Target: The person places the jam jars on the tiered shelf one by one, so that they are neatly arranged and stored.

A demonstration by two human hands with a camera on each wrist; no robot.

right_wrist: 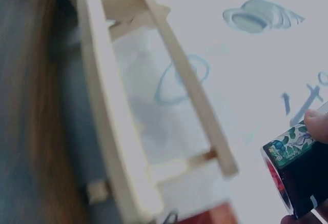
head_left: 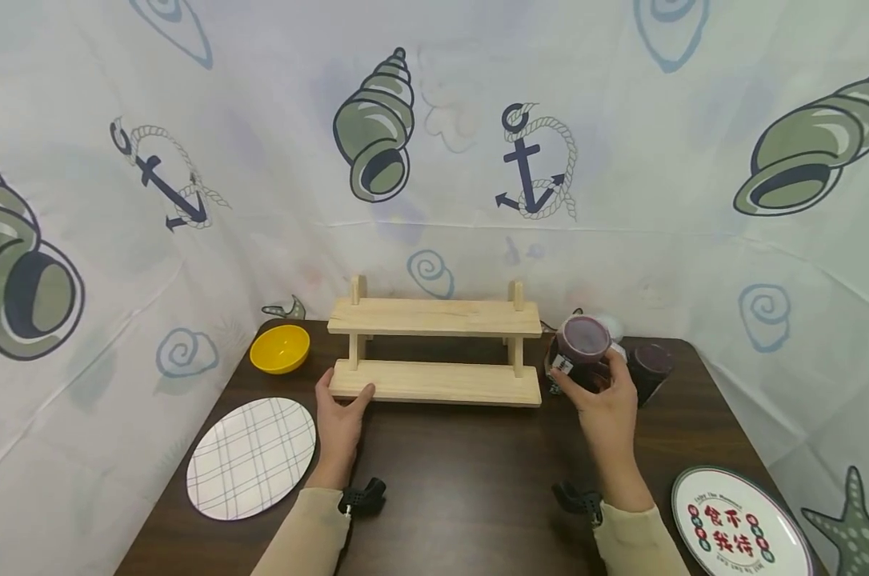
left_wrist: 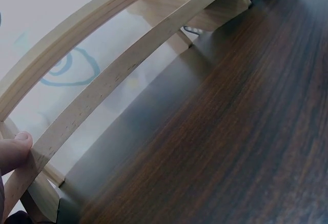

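Observation:
A pale wooden two-tier shelf point(head_left: 434, 380) stands near the back of the table. My left hand point(head_left: 339, 424) grips the left end of its lower board; the thumb point(left_wrist: 18, 149) presses that board in the left wrist view. Just past the shelf's right end, my right hand point(head_left: 607, 408) holds a dark cylindrical canister point(head_left: 584, 340) with a purplish-red round end. In the right wrist view this canister point(right_wrist: 297, 167) is tilted, black, with a leafy label, fingers on its side. A similar dark canister point(head_left: 650, 370) stands to the right of that hand.
A yellow bowl point(head_left: 280, 350) sits at the back left, with a checked oval mat point(head_left: 253, 460) in front of it. At the front right lies a white round plate-like piece point(head_left: 740, 524) with red characters. A shell-printed cloth point(head_left: 449, 240) hangs behind the table.

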